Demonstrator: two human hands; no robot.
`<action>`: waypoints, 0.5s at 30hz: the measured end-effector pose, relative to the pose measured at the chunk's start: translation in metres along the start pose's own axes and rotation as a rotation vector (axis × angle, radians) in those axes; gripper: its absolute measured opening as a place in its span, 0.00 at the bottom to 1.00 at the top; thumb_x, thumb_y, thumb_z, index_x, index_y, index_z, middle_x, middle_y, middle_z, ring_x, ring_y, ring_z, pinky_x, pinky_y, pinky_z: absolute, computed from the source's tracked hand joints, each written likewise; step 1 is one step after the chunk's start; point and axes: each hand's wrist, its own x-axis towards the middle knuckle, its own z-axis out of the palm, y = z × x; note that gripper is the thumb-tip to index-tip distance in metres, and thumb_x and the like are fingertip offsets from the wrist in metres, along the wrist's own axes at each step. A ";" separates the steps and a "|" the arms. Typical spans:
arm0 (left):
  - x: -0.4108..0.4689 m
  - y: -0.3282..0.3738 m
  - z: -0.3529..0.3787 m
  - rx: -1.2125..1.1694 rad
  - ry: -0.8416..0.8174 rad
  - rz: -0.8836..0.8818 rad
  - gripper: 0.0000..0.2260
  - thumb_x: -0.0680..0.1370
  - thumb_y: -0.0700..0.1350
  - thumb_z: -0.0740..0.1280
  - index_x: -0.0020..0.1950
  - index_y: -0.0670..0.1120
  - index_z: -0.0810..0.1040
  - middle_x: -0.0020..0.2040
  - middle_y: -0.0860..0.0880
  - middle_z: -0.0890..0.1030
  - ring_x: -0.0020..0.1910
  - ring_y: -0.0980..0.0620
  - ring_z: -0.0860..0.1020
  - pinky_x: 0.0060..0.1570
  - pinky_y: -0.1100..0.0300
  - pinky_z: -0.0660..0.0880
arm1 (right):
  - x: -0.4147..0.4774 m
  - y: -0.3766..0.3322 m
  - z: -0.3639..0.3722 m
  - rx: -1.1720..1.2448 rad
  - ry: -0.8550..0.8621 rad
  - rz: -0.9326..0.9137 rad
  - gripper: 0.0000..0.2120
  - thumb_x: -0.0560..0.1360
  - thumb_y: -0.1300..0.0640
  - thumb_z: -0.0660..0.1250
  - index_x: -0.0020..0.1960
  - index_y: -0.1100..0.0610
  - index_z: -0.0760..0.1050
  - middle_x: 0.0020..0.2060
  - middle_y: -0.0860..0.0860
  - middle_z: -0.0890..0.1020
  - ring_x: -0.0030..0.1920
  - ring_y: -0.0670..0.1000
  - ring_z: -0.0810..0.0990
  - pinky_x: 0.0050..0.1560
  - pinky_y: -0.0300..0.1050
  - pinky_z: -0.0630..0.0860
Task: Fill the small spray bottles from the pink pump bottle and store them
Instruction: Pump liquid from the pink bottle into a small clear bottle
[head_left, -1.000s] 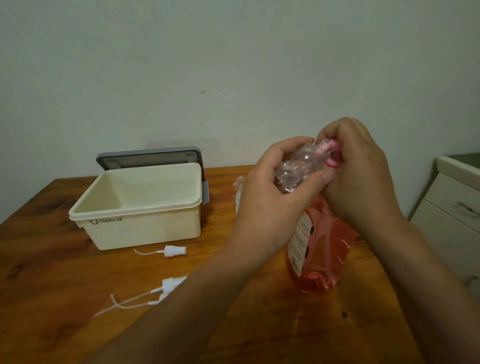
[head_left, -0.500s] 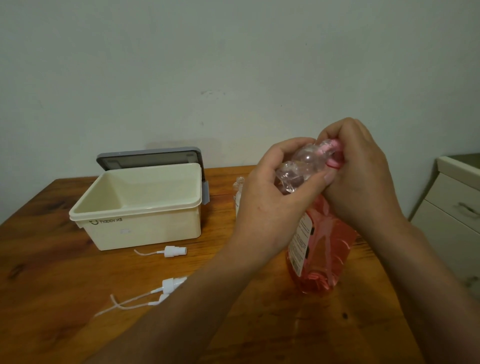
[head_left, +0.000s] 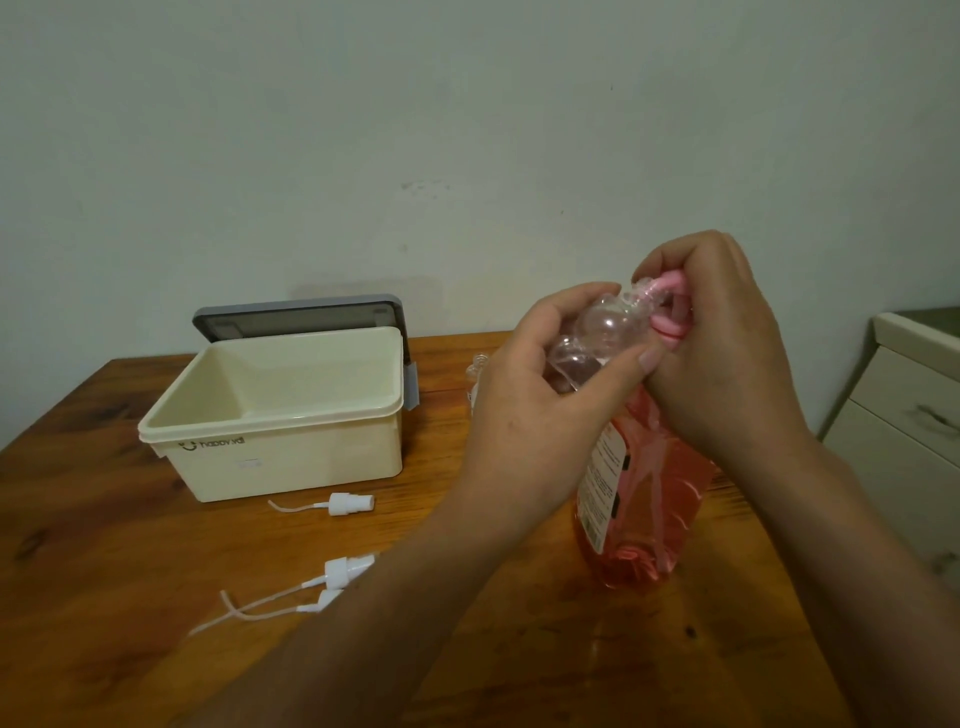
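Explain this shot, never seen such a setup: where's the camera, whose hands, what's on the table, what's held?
No machine here: a person works with bare hands, filmed by one camera worn on the head, looking forward and down. The left hand grips a small clear spray bottle, its mouth held at the pump head of the pink pump bottle, which stands on the wooden table. The right hand is curled round that pump head. To the left sits an open cream box, its grey lid standing up behind it. Three white spray heads with thin tubes lie loose in front of the box. Another clear bottle peeks out behind the left hand.
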 end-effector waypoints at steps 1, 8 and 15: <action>0.000 0.000 0.000 0.002 0.003 0.000 0.19 0.74 0.45 0.74 0.64 0.51 0.77 0.53 0.54 0.83 0.50 0.59 0.82 0.45 0.67 0.78 | 0.000 -0.001 0.000 -0.003 0.003 -0.008 0.19 0.70 0.66 0.70 0.51 0.48 0.65 0.49 0.44 0.70 0.46 0.28 0.70 0.40 0.23 0.66; -0.003 0.001 -0.001 0.054 -0.009 -0.022 0.26 0.70 0.57 0.71 0.66 0.50 0.77 0.57 0.52 0.81 0.54 0.57 0.81 0.48 0.63 0.80 | 0.002 -0.001 0.000 -0.020 -0.008 -0.012 0.15 0.70 0.64 0.68 0.47 0.49 0.67 0.44 0.46 0.71 0.38 0.37 0.70 0.35 0.34 0.65; -0.002 0.004 0.000 -0.007 0.019 -0.035 0.27 0.68 0.57 0.71 0.64 0.49 0.77 0.53 0.54 0.84 0.51 0.56 0.83 0.48 0.60 0.82 | 0.001 0.000 0.001 -0.015 0.000 0.007 0.16 0.71 0.64 0.68 0.54 0.53 0.68 0.50 0.45 0.70 0.45 0.30 0.71 0.38 0.26 0.67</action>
